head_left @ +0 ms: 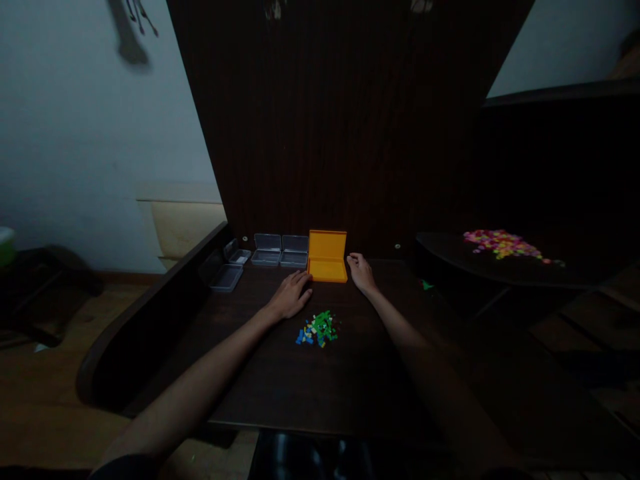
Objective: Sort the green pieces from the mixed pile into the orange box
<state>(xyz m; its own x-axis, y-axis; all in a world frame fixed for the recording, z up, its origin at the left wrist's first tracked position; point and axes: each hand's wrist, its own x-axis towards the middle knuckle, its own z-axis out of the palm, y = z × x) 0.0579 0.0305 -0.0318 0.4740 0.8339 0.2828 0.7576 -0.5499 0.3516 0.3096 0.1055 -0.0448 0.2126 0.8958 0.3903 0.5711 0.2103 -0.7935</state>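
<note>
An orange box (327, 269) stands with its lid (327, 245) raised, near the back of the dark table. My left hand (291, 295) lies palm down at the box's left front corner, fingers stretched and apart, its fingertips at or very near the edge. Just beyond the right side of the box rests my right hand (362, 273), its fingers loosely bent and apart from each other, with nothing visible in them. Between my forearms is a small pile of bricks (324, 327), mostly green, with blue, yellow and white pieces among them.
Several clear plastic cases (267, 257) stand lidded-open left of the box; another clear case (227, 278) is near the raised side panel (150, 320). Pink and yellow small pieces (503, 244) are heaped on a shelf at right. A tall dark panel (340, 133) rises behind.
</note>
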